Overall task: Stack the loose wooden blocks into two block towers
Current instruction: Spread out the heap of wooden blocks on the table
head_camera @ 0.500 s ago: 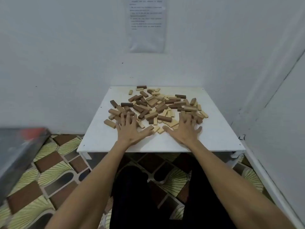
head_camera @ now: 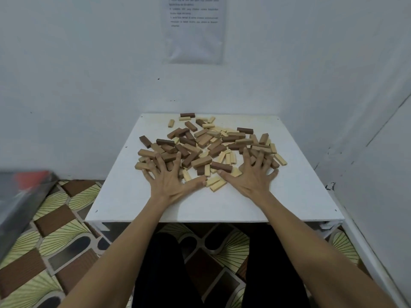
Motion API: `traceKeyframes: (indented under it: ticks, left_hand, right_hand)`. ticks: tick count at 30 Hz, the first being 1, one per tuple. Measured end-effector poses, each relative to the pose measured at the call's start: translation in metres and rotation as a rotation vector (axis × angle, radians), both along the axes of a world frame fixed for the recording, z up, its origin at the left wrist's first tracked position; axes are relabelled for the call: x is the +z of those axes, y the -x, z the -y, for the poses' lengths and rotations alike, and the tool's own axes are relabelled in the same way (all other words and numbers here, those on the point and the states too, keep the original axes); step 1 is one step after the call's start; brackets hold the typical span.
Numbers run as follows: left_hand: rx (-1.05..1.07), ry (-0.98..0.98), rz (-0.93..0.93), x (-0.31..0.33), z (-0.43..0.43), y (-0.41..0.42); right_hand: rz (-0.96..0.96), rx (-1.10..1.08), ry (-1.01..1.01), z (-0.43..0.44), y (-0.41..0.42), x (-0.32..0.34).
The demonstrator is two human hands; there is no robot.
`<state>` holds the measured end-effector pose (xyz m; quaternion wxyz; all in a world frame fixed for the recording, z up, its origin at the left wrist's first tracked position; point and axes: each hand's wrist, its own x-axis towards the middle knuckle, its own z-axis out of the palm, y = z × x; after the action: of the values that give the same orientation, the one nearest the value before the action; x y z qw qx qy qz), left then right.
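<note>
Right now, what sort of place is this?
Probably a corner of a plain indoor room: bare white walls meet behind a low white square table, a printed paper sheet is stuck to the wall, and patterned brown-and-cream flooring lies below.

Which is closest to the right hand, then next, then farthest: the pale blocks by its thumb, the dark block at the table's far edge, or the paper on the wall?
1. Pale blocks, beside the right hand's thumb.
2. Dark block, far edge of the table.
3. Paper, up on the wall.
</note>
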<state>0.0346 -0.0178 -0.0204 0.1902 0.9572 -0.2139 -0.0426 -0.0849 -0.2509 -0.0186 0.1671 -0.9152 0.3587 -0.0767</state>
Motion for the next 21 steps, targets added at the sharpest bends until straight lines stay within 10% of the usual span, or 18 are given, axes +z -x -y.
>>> traceKeyframes:
  ticks: [21]
  left_hand:
    - [-0.008,-0.007,0.026,0.002,0.052,-0.083]
  right_hand:
    - [0.025,0.054,0.062,0.025,-0.091,0.000]
